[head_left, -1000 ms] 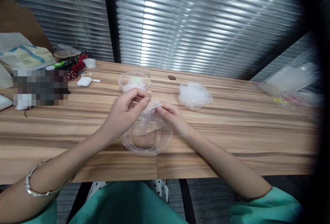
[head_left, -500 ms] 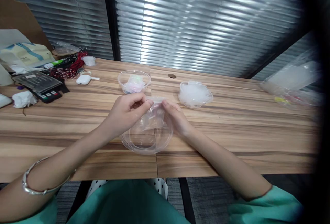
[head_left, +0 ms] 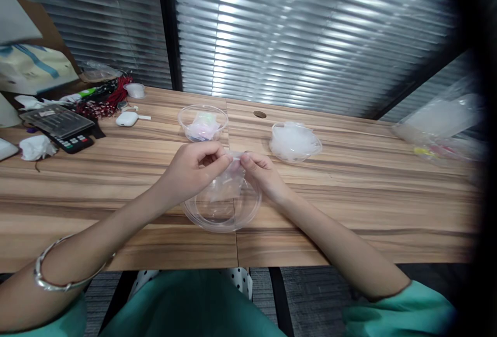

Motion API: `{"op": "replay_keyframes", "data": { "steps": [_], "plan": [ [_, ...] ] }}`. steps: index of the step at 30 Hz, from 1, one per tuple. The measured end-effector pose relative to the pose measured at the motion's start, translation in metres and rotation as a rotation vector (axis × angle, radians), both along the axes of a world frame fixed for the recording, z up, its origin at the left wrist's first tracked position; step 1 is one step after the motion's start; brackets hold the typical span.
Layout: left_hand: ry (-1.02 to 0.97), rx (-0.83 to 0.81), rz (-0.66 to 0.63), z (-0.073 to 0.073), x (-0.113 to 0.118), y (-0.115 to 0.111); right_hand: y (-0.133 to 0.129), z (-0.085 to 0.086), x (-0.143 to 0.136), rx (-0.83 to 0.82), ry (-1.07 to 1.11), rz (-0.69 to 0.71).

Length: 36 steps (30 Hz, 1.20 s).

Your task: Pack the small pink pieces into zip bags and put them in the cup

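A small clear plastic bag (head_left: 227, 186) hangs from my fingers above a round clear plastic bowl (head_left: 217, 224). My left hand (head_left: 196, 167) pinches the bag's top edge between thumb and curled fingers. On the other side, my right hand (head_left: 262, 171) grips the same edge, with its thumb close to my left thumb. Something faintly pinkish shows in the bag, too blurred to name. Behind my left hand stands a clear round tub (head_left: 202, 122) holding pale pink and greenish packets. Farther right is another clear tub (head_left: 295, 143), filled with whitish translucent plastic pieces.
At the left lie a white earbud case (head_left: 126, 119), a crumpled tissue (head_left: 38, 148), a card terminal (head_left: 73, 143), a dark flat case (head_left: 58, 120) and red cords (head_left: 118, 93). Plastic bags (head_left: 442, 119) sit at the far right. Blinds (head_left: 310, 42) rise behind the wooden table (head_left: 368, 213).
My thumbs have come closer together along the bag's top edge. The bag has tilted and dropped slightly. Both tubs and the bowl stay in place.
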<state>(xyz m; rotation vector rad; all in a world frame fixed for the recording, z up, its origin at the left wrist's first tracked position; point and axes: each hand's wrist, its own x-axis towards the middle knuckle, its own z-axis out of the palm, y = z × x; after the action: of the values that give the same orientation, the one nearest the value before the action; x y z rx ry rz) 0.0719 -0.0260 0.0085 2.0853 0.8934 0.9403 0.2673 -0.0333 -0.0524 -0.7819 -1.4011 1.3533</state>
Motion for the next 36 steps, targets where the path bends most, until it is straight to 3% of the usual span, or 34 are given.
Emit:
{"op": "replay_keyframes", "data": {
  "steps": [8, 17, 36],
  "plan": [
    [0.134, 0.032, -0.088, 0.0031, -0.0005, -0.0003, -0.0027, 0.0034, 0.0018, 0.032, -0.055, 0.019],
    [0.129, 0.068, -0.124, 0.0008, -0.0018, 0.0016, -0.001, 0.0023, 0.0021, 0.06, -0.077, 0.039],
    [0.105, 0.077, -0.061, 0.0013, -0.0002, -0.001, -0.0008, -0.0002, 0.0013, 0.109, -0.023, 0.022]
  ]
}}
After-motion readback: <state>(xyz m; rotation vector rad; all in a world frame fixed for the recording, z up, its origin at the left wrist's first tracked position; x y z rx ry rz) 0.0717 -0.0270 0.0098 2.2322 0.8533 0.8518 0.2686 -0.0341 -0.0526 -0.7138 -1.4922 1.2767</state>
